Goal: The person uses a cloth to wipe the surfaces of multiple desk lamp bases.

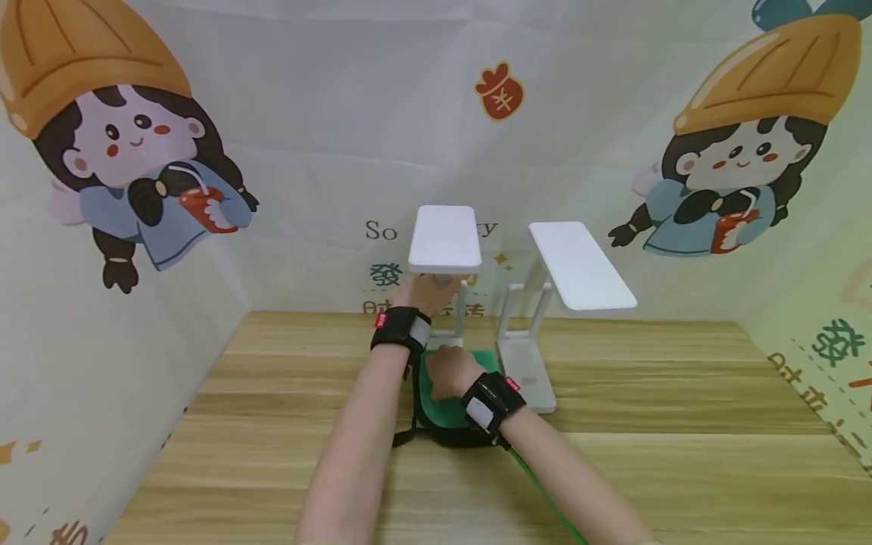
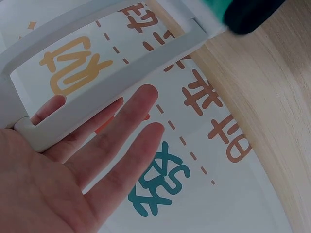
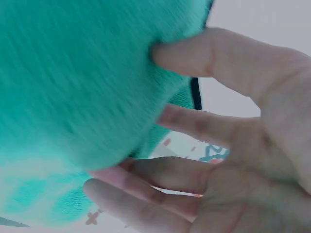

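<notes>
In the head view my left hand (image 1: 428, 294) is at the upper stand of a white desk lamp (image 1: 446, 238), partly hidden under its flat head. The left wrist view shows that hand (image 2: 92, 160) against the lamp's white frame (image 2: 104, 92); a finger goes behind the bar and its tip shows through the opening, while other fingers extend. My right hand (image 1: 453, 371) holds a green plush piece with black trim (image 1: 446, 415) at the lamp's base. Up close, thumb and fingers of the right hand (image 3: 218, 126) pinch the fuzzy green fabric (image 3: 87, 82).
A second white desk lamp (image 1: 582, 265) stands to the right, its base (image 1: 527, 378) beside the green piece. Both stand on a wood-grain table (image 1: 681, 393). A printed sheet (image 1: 327, 113) rises behind. A green cord (image 1: 545, 492) runs along the right forearm.
</notes>
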`<move>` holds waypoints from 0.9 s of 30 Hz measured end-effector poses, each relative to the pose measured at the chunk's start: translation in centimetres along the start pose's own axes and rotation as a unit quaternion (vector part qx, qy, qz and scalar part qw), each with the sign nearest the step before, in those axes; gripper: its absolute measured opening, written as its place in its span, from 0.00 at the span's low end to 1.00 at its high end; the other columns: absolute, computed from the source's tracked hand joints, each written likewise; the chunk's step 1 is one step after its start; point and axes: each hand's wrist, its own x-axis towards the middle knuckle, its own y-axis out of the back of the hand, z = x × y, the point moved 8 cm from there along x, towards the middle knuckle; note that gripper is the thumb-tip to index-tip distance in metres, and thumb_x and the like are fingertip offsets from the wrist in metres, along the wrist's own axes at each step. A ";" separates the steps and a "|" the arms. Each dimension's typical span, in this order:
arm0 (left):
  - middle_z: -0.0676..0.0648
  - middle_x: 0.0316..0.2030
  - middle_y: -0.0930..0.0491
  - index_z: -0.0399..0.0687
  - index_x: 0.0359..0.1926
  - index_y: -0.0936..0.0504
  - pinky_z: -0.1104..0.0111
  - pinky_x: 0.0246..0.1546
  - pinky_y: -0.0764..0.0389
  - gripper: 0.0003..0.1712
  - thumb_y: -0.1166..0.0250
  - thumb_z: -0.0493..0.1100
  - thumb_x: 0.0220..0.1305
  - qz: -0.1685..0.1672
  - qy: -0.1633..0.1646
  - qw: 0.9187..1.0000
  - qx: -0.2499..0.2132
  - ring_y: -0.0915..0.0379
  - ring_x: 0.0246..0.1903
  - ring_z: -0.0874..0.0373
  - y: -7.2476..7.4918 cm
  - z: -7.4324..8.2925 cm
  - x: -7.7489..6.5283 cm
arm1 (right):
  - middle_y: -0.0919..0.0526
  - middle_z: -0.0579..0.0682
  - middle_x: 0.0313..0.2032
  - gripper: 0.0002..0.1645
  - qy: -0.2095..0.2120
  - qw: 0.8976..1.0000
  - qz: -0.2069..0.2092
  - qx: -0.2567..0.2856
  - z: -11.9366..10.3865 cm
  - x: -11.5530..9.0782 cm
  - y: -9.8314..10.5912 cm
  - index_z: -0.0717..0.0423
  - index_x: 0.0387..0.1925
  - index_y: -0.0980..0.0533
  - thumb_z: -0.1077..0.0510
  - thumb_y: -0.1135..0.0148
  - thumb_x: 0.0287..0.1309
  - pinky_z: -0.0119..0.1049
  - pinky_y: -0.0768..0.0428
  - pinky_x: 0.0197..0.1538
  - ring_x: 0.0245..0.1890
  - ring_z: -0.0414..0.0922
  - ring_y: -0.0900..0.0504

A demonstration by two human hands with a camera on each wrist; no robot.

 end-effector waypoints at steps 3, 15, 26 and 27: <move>0.37 0.47 0.19 0.45 0.62 0.31 0.54 0.34 0.21 0.33 0.49 0.63 0.67 -0.001 0.000 1.000 0.000 0.19 0.39 0.45 0.0 0.2 0.0 | 0.27 0.49 0.18 0.13 -0.021 1.000 -0.003 0.018 0.4 0.4 0.0 0.54 0.22 0.27 0.54 0.31 0.48 0.34 0.26 0.26 0.23 0.44 0.25; 0.42 0.24 0.19 0.45 0.60 0.29 0.66 0.16 0.34 0.32 0.50 0.63 0.68 -0.018 0.021 0.999 0.035 0.29 0.17 0.55 -0.2 -0.3 -0.2 | 0.18 0.57 0.34 0.25 0.010 0.999 -0.011 0.052 0.1 -0.5 -1.3 0.57 0.56 0.25 0.56 0.34 0.55 0.46 0.21 0.47 0.44 0.56 0.20; 0.42 0.29 0.18 0.45 0.59 0.28 0.64 0.20 0.32 0.32 0.50 0.64 0.68 -0.023 0.028 0.999 0.022 0.28 0.21 0.54 -0.2 -0.4 -0.1 | 0.18 0.55 0.33 0.30 0.060 0.992 0.100 -0.047 -2.9 -2.5 -1.0 0.59 0.51 0.24 0.54 0.27 0.45 0.39 0.20 0.36 0.39 0.52 0.20; 0.42 0.29 0.18 0.45 0.59 0.29 0.65 0.19 0.32 0.32 0.50 0.64 0.67 -0.020 0.024 0.999 0.014 0.29 0.20 0.54 -0.2 -0.4 0.0 | 0.18 0.54 0.30 0.28 0.057 0.990 0.113 -0.068 -2.9 -2.8 -0.9 0.59 0.48 0.23 0.53 0.26 0.44 0.38 0.20 0.35 0.36 0.51 0.19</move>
